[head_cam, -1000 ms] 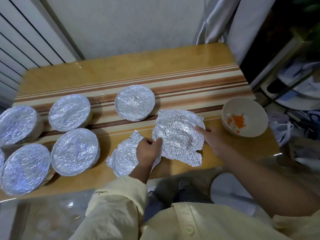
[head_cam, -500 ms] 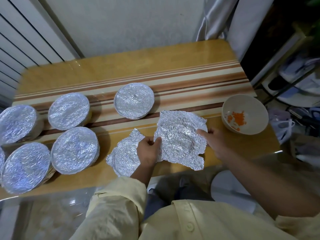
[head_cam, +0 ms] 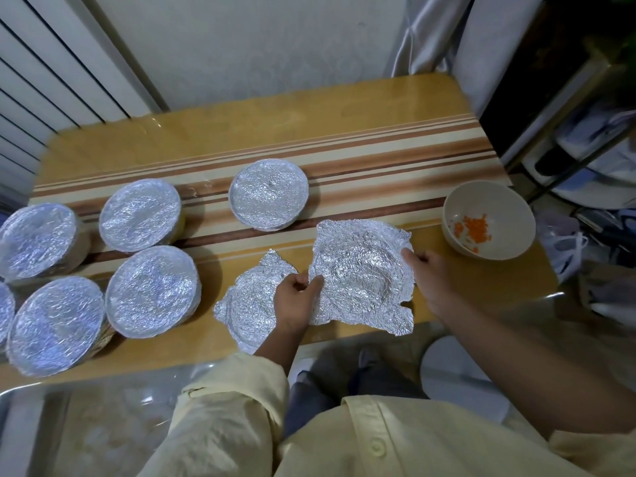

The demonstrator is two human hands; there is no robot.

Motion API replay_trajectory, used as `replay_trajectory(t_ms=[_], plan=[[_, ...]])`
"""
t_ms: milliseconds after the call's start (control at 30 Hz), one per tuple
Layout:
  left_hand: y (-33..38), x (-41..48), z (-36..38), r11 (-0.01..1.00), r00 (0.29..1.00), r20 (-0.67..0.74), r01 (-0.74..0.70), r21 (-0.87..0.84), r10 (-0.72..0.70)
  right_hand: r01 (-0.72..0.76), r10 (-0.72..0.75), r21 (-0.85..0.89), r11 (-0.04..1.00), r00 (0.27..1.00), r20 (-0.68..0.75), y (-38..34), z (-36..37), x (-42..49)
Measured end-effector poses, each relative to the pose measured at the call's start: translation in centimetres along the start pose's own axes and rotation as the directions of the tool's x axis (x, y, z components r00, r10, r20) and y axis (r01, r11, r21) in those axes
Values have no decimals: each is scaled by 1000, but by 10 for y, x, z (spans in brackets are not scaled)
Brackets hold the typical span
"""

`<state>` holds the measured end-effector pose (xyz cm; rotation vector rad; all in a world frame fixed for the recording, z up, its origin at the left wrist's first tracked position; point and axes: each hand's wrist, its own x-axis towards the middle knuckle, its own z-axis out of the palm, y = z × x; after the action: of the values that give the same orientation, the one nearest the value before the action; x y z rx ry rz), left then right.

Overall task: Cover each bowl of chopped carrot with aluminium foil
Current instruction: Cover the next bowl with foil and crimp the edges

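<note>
A crinkled foil sheet (head_cam: 361,273) with a round bowl imprint is held just above the table's front edge. My left hand (head_cam: 296,299) pinches its left edge, and my right hand (head_cam: 428,278) grips its right edge. A second crumpled foil sheet (head_cam: 249,304) lies flat under my left wrist. One uncovered cream bowl (head_cam: 488,220) with a little chopped carrot stands at the right end of the table. Several foil-covered bowls stand to the left, the nearest (head_cam: 153,290) beside the loose foil, another (head_cam: 268,194) further back at the centre.
The striped wooden table (head_cam: 309,125) ends close to my body and just right of the open bowl. A wall and curtain stand behind it. A rack with clutter (head_cam: 592,139) is on the right. A white stool (head_cam: 457,370) sits below.
Both hands have kept hold of the foil sheet and spread it a little wider and flatter. The bowls have not moved.
</note>
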<state>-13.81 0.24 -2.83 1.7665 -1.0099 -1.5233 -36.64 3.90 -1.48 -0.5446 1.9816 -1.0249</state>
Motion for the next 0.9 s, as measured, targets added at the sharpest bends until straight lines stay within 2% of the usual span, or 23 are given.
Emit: replay_trajectory(t_ms=[133, 233, 367, 433, 500, 567, 600, 633, 667, 700, 733, 800, 900], plan=[[3, -1, -1, 998, 999, 37, 16, -60, -14, 41, -41, -32, 999, 999, -17, -1, 3, 2], [6, -1, -5, 995, 993, 115, 31, -95, -20, 54, -55, -39, 998, 998, -29, -2, 3, 5], [14, -2, -21, 996, 961, 267, 86, -32, -74, -33, 32, 28, 999, 999, 34, -3, 0, 7], [20, -3, -25, 995, 952, 291, 99, 0, -94, -71, 68, 52, 996, 996, 57, -3, 0, 8], [27, -7, -21, 998, 969, 236, 69, 5, -68, -78, 74, 61, 995, 995, 61, -3, -1, 9], [26, -9, -15, 989, 992, 40, -119, 93, 116, -64, 61, 48, 997, 996, 60, -4, -2, 9], [25, -9, -11, 929, 951, -71, -275, 246, 300, -52, 50, 41, 998, 997, 59, -4, -2, 9], [25, -9, -8, 807, 865, -97, -412, 422, 492, -40, 38, 36, 999, 998, 57, -4, -2, 8], [24, -7, -4, 667, 771, -53, -512, 541, 635, -30, 28, 36, 999, 998, 54, -5, -2, 8], [25, -4, 2, 561, 718, 37, -574, 596, 695, -21, 20, 34, 999, 998, 51, -6, -2, 7], [23, 0, 8, 484, 704, 150, -611, 627, 694, -15, 14, 33, 999, 999, 52, -6, -2, 7], [18, 2, 21, 348, 721, 346, -625, 698, 600, -4, 2, 32, 999, 998, 62, -6, -2, 6], [-1, 8, 31, 213, 730, 451, -618, 757, 513, 22, -23, 47, 999, 999, 25, -6, -1, 5]])
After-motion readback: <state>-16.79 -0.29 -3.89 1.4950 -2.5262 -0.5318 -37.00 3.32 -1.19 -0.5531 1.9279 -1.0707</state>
